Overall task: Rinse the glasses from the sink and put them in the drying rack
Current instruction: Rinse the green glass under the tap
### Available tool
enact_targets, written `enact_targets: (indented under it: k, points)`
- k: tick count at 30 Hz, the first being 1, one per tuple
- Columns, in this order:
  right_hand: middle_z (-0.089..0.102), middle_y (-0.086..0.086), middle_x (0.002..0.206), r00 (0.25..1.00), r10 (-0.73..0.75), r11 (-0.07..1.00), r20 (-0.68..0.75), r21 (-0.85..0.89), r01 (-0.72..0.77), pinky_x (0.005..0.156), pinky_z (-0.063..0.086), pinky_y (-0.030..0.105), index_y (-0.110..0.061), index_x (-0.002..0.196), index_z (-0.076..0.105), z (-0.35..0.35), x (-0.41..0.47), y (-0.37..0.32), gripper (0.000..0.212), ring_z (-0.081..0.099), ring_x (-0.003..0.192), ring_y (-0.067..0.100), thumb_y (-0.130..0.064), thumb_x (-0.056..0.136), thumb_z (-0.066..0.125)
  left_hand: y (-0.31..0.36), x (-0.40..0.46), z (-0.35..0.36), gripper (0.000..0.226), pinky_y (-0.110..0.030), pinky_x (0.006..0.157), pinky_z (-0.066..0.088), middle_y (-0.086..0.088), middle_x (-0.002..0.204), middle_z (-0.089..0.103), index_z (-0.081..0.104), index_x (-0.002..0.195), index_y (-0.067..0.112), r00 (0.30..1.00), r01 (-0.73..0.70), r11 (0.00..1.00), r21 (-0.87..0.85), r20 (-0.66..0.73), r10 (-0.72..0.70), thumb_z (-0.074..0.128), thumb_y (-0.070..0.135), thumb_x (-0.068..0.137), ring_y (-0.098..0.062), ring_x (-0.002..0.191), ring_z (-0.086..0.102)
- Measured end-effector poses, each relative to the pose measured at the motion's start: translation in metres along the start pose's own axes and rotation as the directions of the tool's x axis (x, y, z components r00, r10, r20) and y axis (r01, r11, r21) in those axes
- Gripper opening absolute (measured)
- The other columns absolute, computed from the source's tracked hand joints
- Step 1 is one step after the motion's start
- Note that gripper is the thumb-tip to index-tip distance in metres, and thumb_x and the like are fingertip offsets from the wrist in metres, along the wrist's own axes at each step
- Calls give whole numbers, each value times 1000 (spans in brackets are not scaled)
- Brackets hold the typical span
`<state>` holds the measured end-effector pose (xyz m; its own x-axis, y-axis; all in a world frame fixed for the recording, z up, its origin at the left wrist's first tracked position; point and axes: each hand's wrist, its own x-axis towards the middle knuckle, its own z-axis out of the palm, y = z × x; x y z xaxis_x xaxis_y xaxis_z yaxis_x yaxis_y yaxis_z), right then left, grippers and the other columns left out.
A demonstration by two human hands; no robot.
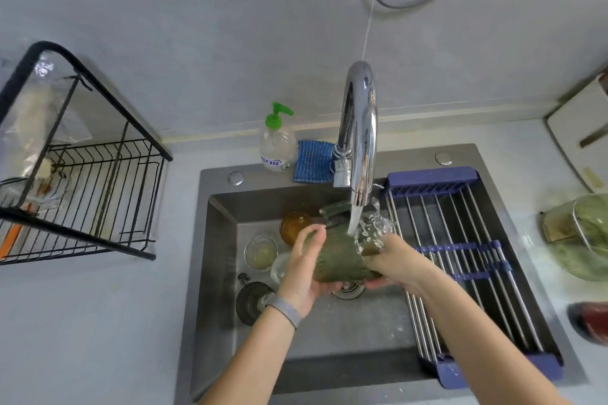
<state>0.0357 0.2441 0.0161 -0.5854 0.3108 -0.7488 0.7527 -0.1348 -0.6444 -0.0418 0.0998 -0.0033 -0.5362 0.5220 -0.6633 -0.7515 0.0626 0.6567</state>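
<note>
Head view is showing the left hand (304, 268) and right hand (391, 261) gripping a green glass (339, 256), fingers curled round its ends, under the tap (358, 135). Wet ribbed glass is likely handling slippery and breakable; gripping around the body is looking safest.

- A ribbed green glass (339, 258) lies tilted on its side under running water above the sink (362, 332).
- An amber glass (294, 223) and a clear glass (261, 252) stand upright in the basin.
- The drying rack (460, 260) spans the sink's right side.
</note>
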Motion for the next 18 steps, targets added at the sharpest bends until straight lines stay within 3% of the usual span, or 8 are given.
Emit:
enact_targets:
  k: [2,4,7,9,12,14,16,18]
  points:
    - [66,2,71,991,-36,967,-130,-254,2,51,47,19,-10,74,66,0,2,-8,14,62,63,13,-4,87,64,-1,4,4,18,-29,52,51,-9,115,63,61,104,36,999,11,993,117,-44,-6,59,48,90,-23,89,64]
    - [62,-2,66,982,-81,950,-171,-313,24,51,45,19,-14,65,61,7,-1,-13,24,62,67,16,-6,88,63,1,10,2,23,-25,50,48,-9,107,66,63,107,30,995,36,990,135,-95,-23,51,47,95,-24,86,65]
    - [75,7,91,980,-48,999,192,33,42,66,61,32,-12,93,68,8,-7,-14,15,74,84,27,0,93,60,10,13,-12,48,-23,50,43,-6,88,70,65,114,17,979,184,983,13,-85,-183,52,56,89,-24,72,65]
    - [76,9,96,963,-50,999,266,31,44,73,62,37,-14,97,69,7,-6,-15,18,74,84,28,1,92,61,9,16,-18,42,-21,46,43,-2,76,69,66,107,18,974,219,974,48,-76,-215,51,54,90,-20,63,63]
    - [68,0,75,985,-103,962,-139,-265,63,75,52,29,-15,74,68,20,5,-13,12,64,73,16,-10,86,68,10,15,-13,31,-27,50,52,-6,81,71,68,99,20,977,188,972,143,-133,-169,54,47,90,-24,75,67]
    - [64,0,70,962,-151,942,-227,-328,70,70,49,28,-14,66,65,27,6,-11,19,61,74,17,-13,84,69,11,17,-14,28,-28,53,51,-7,83,71,69,98,22,974,188,969,162,-159,-162,54,44,91,-25,78,67]
    - [72,8,79,990,-142,962,-27,-241,131,75,59,35,-15,72,69,25,7,-5,16,68,78,20,-8,86,67,12,17,-20,28,-25,56,48,-4,74,70,67,93,21,964,227,964,137,-175,-203,54,45,90,-22,71,64]
    - [74,12,83,986,-116,989,122,-79,127,62,60,33,-12,80,70,19,2,-6,18,72,72,21,1,90,61,12,16,-26,31,-21,51,44,0,69,66,63,95,21,944,303,949,86,-161,-287,51,49,91,-18,63,60]
